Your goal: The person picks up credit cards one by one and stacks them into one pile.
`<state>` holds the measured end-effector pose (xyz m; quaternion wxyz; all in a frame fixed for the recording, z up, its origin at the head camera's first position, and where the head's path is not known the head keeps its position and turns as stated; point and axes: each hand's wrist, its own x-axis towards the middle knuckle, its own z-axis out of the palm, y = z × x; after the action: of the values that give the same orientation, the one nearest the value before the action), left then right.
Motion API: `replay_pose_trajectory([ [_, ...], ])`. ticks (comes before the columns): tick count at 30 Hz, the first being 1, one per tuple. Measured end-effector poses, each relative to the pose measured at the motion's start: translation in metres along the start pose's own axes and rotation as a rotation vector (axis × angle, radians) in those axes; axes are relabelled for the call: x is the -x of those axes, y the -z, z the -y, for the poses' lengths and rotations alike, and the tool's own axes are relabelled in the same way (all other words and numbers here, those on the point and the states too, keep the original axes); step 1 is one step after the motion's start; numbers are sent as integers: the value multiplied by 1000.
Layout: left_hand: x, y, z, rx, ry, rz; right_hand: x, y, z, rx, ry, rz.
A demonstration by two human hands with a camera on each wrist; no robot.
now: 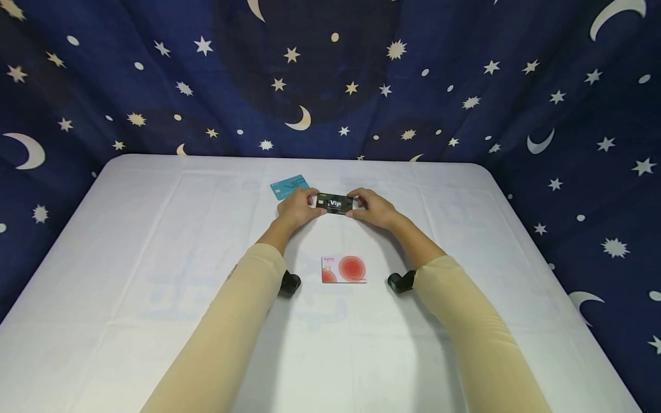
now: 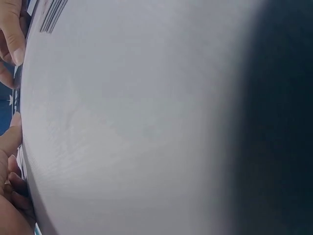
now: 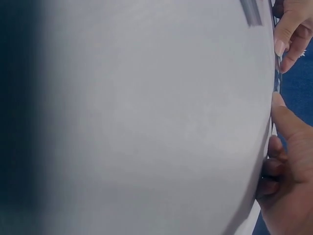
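Observation:
A black "Vip" card point(image 1: 334, 203) with a chip is held between both hands at the far middle of the table. My left hand point(image 1: 298, 207) pinches its left end between thumb and fingers. Its right end is pinched by my right hand point(image 1: 376, 207) in the same manner. Just behind the left hand lies a teal VIP card point(image 1: 289, 186), partly covered by the fingers. Nearer to me is a white and red card point(image 1: 344, 269). In the left wrist view, a small stack point(image 2: 53, 17) shows several thin layered edges.
A white cloth point(image 1: 196, 321) covers the table. Dark blue curtains point(image 1: 330, 69) with stars and moons hang behind it and at its sides. Black devices point(image 1: 400, 282) jut inward from both sleeves, just above the table.

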<state>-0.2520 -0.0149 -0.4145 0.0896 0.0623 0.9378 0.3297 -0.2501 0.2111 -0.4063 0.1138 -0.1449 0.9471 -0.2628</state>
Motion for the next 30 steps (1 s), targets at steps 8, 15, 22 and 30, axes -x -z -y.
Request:
replay_pose_trajectory([
  [8,0,-1,0,64,-8,-27,1,-5,-2,-60,31,-51],
  [15,0,-5,3,120,-29,-65,4,-9,0,-128,76,-116],
  [22,4,-7,4,160,-54,-94,6,-12,3,-180,50,-172],
  [30,8,-11,5,92,-108,-104,8,-11,3,-239,32,-167],
])
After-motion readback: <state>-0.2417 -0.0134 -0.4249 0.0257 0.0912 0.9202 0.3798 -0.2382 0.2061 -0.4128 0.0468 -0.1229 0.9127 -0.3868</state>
